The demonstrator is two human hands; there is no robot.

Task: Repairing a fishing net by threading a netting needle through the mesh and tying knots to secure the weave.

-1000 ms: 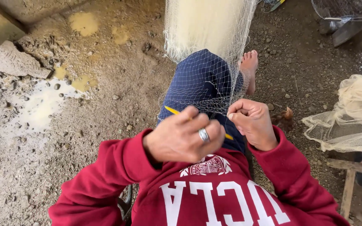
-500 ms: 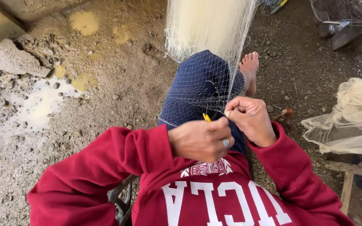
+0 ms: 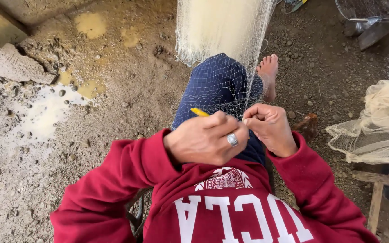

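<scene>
I looked down at my two hands, close together above my one raised knee (image 3: 217, 87), which was covered in dark blue cloth with a fine grid pattern. My left hand (image 3: 205, 139) was curled closed around one slim yellow netting needle (image 3: 199, 112), whose tip poked out past my knuckles; one silver ring (image 3: 232, 139) sat on a finger of that hand. My right hand (image 3: 269, 128) was folded almost into a fist, its fingertips pinching the thin mesh of a pale fishing net (image 3: 223, 31). That net hung down from the top of the view in one long, gauzy, cream-coloured sheet and draped over my knee, right under both hands. A second heap of the same pale netting (image 3: 377, 128) lay bunched on the right, resting by a rough wooden plank (image 3: 377, 180). My sleeves (image 3: 109, 193) were thick dark red fleece. One bare foot (image 3: 268, 72) rested on the ground (image 3: 113, 76), which was packed earth scattered with small stones, with one milky puddle (image 3: 41, 114) and several yellowish muddy patches to the left. A broken grey concrete slab (image 3: 16, 65) lay at the far left.
</scene>
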